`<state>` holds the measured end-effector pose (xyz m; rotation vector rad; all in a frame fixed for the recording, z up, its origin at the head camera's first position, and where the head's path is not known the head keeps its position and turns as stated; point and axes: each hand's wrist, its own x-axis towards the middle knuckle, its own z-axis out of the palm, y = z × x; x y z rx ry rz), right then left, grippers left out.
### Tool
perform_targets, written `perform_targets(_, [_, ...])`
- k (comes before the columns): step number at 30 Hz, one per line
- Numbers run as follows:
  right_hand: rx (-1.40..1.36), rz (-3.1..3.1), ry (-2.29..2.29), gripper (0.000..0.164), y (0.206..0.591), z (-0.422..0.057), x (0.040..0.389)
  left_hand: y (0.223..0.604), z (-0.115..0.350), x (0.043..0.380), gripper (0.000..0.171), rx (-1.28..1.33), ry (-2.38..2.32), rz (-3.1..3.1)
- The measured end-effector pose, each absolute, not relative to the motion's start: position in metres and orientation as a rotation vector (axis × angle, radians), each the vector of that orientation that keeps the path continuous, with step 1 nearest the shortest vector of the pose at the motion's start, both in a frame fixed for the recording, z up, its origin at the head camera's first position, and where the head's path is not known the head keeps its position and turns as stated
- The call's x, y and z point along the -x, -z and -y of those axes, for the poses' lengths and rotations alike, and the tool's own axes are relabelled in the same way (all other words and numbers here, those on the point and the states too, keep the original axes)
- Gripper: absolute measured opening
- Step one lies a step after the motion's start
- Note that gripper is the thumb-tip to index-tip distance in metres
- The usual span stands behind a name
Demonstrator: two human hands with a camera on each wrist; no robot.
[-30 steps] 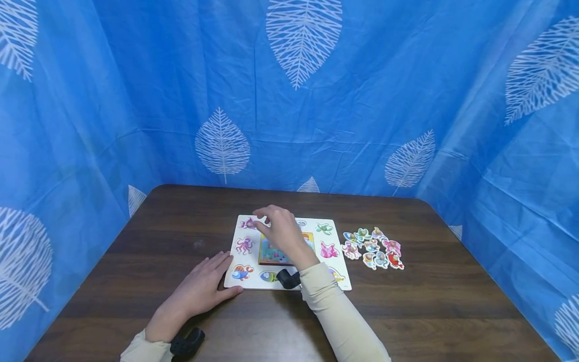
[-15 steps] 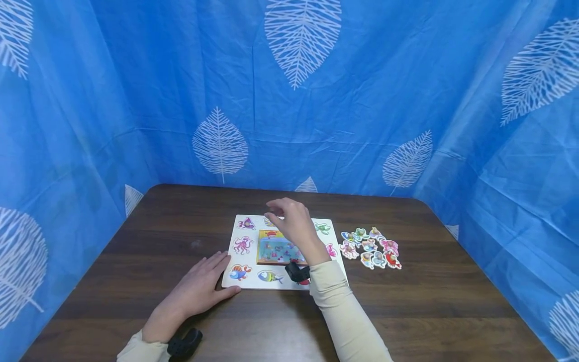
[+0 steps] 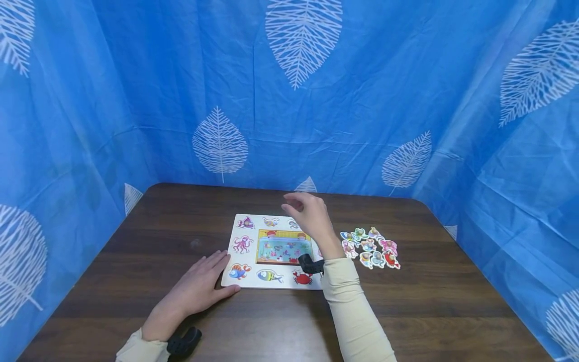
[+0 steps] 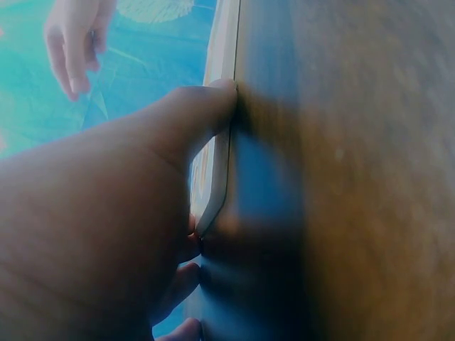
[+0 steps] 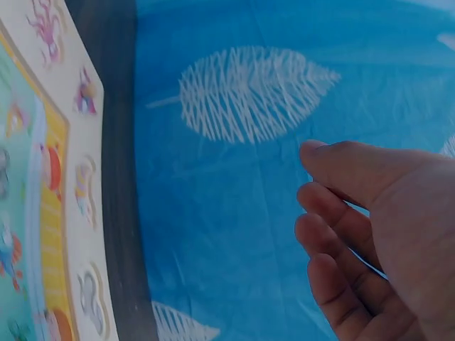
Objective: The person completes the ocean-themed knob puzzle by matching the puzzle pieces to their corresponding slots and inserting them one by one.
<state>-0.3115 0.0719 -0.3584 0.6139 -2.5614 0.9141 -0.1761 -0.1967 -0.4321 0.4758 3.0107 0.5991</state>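
Nearest the viewer, the left hand (image 3: 203,285) rests, fingers extended, against the left edge of a puzzle board (image 3: 253,282), thumb at its near edge; it grasps nothing. The board lies flat on a dark, smooth, wood-grained table (image 3: 271,322). A thin white rectangle with rounded corners, it is probably light and stiff, best held by its rim. To its right lies a cluster of cutout pieces (image 3: 368,245), white-bordered and irregular in outline; these should prove light and rigid, best pinched by the small raised knobs visible on several. The right hand (image 3: 312,216), fingers loosely bent and holding nothing visible, is raised near the board's far-right part. Beyond hangs a softly creased blue curtain (image 3: 289,130), printed with white leaf skeletons.
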Motion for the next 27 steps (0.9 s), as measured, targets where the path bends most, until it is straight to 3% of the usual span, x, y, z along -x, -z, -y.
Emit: perform_targets(27, [-0.326,2.618,-1.022,0.03,0.366,-0.125,0.322,0.433,0.197,0.177,0.084,-0.512,-0.598,-3.031])
